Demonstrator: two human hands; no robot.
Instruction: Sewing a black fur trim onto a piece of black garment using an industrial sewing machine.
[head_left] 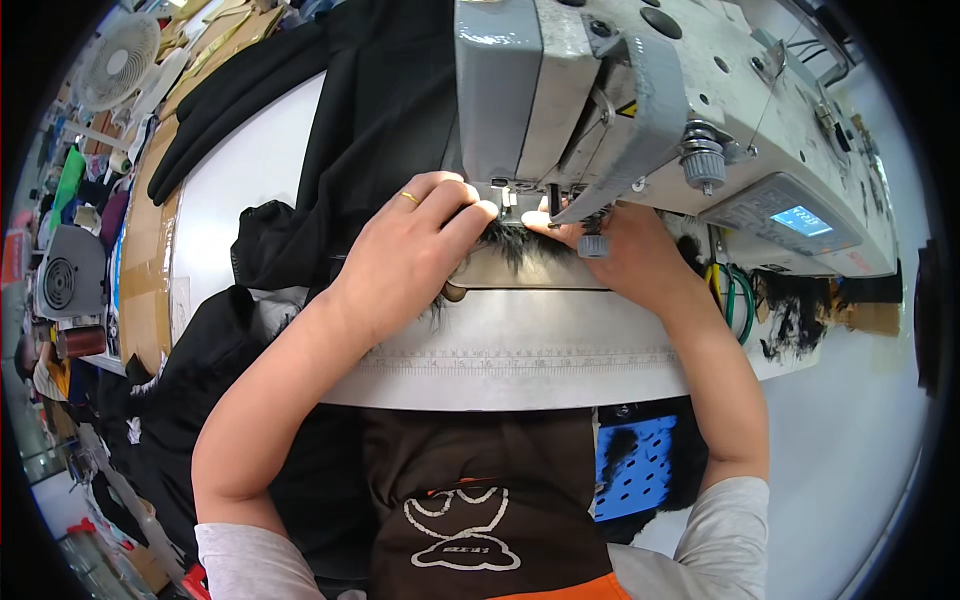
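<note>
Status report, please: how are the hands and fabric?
Left hand on black fabric, beside presser foot. Right hand opposite, partly hidden by grey knob. Black fur between hands.

At far left I register a white fan [118, 62], a green bundle [70, 174], a grey unit [75, 272] with a round grille, and a dark red cylinder [82, 342]. At right I register yellow-handled scissors [712, 277] beside a green loop [750, 303]. Lower down: a blue perforated plate [645, 468].
</note>
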